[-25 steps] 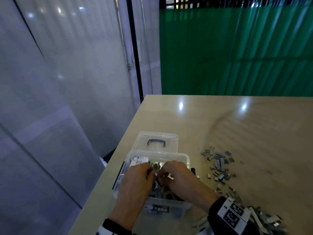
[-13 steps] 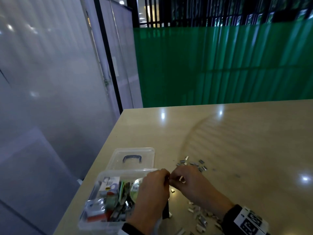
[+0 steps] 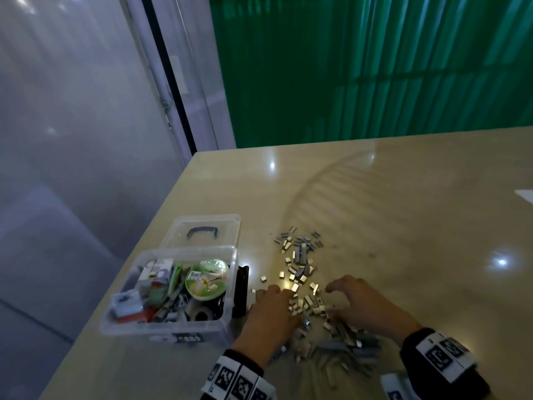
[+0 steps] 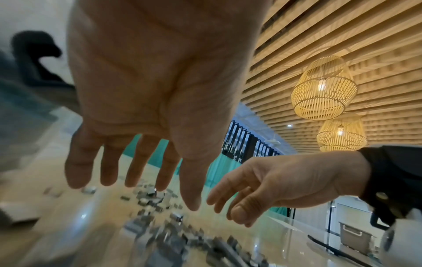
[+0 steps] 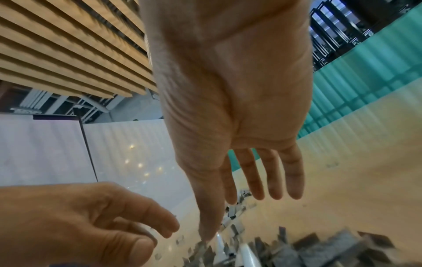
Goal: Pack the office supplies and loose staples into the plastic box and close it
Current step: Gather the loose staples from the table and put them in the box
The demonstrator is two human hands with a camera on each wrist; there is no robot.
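Wristbands (image 3: pixel 240 381): black sleeves with square black-and-white printed markers, nearest the lower frame edge, one on each wrist.

Left hand (image 3: pixel 269 320): palm down over the near-left part of the staple scatter, fingers straight and spread, holding nothing; the left wrist view shows all fingers extended above the pieces.

Right hand (image 3: pixel 366 306): palm down at the right of the same scatter, fingers loosely extended, thumb apart, nothing gripped. Whether the fingertips touch the pieces cannot be told.

Loose staples (image 3: pixel 301 256): short grey metal strips and small blocks, glinting, strewn in a band whose long axis runs from the near edge away toward the far side of the table, just right of the box. The densest heap lies between and under the hands.

Plastic box (image 3: pixel 165 330): clear, rectangular, rounded corners, lid off, on the table's near-left corner; long axis runs left to right. It holds a round green-labelled tin (image 3: pixel 206 280), small cartons, a tape roll and mixed supplies. A black clip (image 3: pixel 240 290) stands against its right wall.

Lid (image 3: pixel 202 230): clear plastic with dark handle, flat on the table, just behind the box.

Table (image 3: pixel 403 197): smooth, pale, glossy, showing light reflections.
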